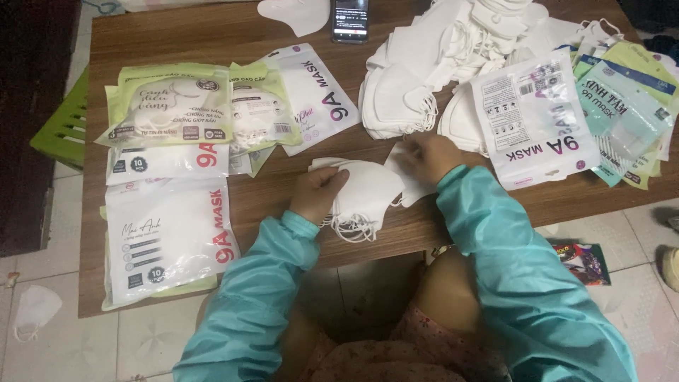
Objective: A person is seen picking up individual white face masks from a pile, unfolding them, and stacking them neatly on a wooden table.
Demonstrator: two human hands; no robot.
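Two hands in turquoise, slightly shiny sleeves with gathered cuffs work at the lower middle of the frame, over the near edge of a brown wooden table [212, 32]. The left hand [320, 192] lies palm down with its wrist bent inward, fingers curled together and clamped on the left end of a small stack of white face masks [364, 194]. The right hand [426, 157] sits just to the upper right, knuckles up, its fingertips pinched together on the top mask's [403, 177] corner. The stack rests on the wood at the centre of the frame; its masks are soft, folded, curved like petals, with thin looped ear cords [353, 230] hanging off the table edge.

At the upper right of the frame lies a big loose heap of masks [453, 49], the same matte white. Right of it lie flat glossy empty pouches [537, 117], white, pale green and teal. At the left, filled pouches [166, 237] lie in overlapping rows, plump and smooth. A dark phone [350, 20] lies at the top centre. One stray mask [34, 310] lies on the tiled floor at the lower left.
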